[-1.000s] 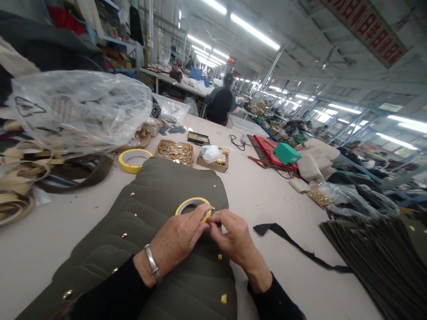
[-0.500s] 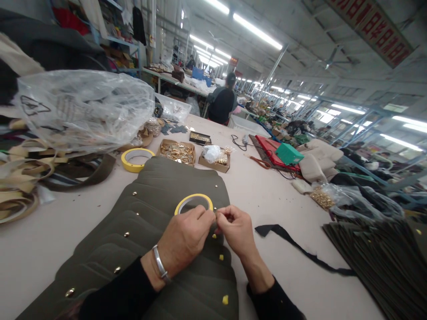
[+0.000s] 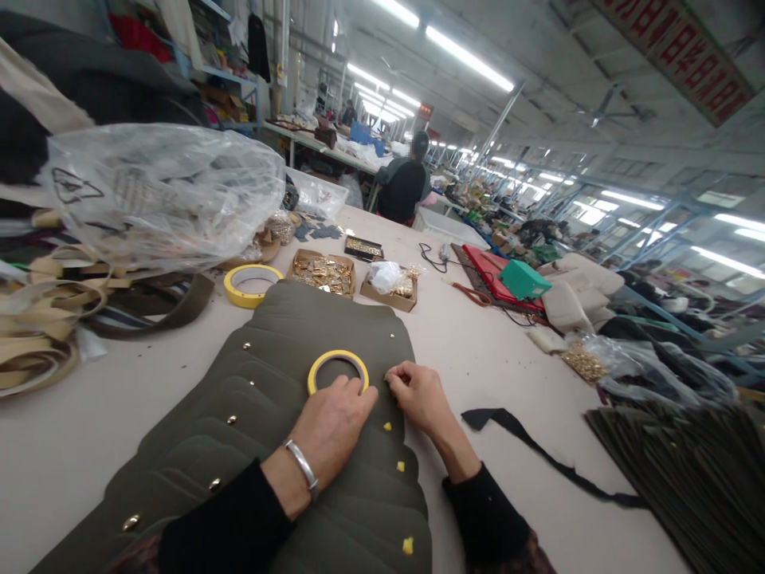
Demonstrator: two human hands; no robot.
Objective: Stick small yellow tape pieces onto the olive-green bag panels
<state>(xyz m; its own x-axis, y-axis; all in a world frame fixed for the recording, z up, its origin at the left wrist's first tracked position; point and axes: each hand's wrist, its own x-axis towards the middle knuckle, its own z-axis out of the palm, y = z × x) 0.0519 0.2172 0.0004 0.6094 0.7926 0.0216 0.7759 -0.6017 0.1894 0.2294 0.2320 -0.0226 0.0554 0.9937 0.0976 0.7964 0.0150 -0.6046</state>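
Observation:
A dark olive quilted panel (image 3: 299, 454) lies on the table, with gold studs (image 3: 232, 420) along its left side. Small yellow tape pieces (image 3: 401, 466) sit along its right edge. My left hand (image 3: 338, 418), with a silver bangle at the wrist, grips a roll of yellow tape (image 3: 313, 375) above the panel. At the panel's right edge my right hand (image 3: 417, 396) is pinched, thumb against forefinger, near a stud position. Whatever is between those fingertips is too small to make out.
Behind the panel stand a second yellow tape roll (image 3: 229, 288), a box of gold metal parts (image 3: 323, 273) and another small box (image 3: 390, 299). A black strip (image 3: 531, 454) lies at right, near stacked dark panels (image 3: 651, 478). A large plastic bag (image 3: 167, 199) fills the left.
My hands have drawn apart; the left one has moved slightly left with the tape roll. My right hand stays pinched at the panel's right edge. The whole view has shifted a little.

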